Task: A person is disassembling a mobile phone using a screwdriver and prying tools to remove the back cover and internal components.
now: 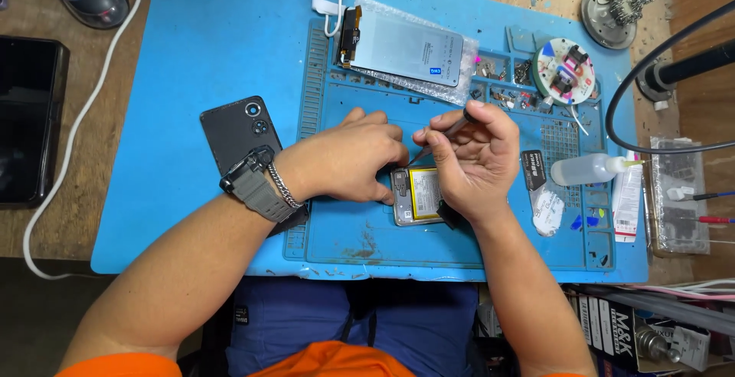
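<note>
- Overhead, from the head view, an opened phone [417, 195] is seen lying on the blue repair mat [191, 63], its back removed so that the yellow-labelled battery and the small board at its upper end are exposed.
- The left hand [348, 155] is laid flat over the phone's upper left corner — its fingers are pressed down on the frame rather than curled around anything, so nothing is enclosed in that grip. A dark watch and a chain bracelet are worn on that wrist.
- The right hand [471, 151] is closed around thin metal tweezers [440, 138], pinched between thumb and fingertips; the tip is pointed down at the top edge of the phone, just beside the left fingertips.
- The dark back cover [239, 133], with its camera rings, is seen on the mat to the left, partly hidden under the left wrist.
- Beyond the hands, a detached screen panel [406, 46] is laid on clear film.
- To the right, a small squeeze bottle [586, 169] lies on its side — well apart from the phone.
</note>
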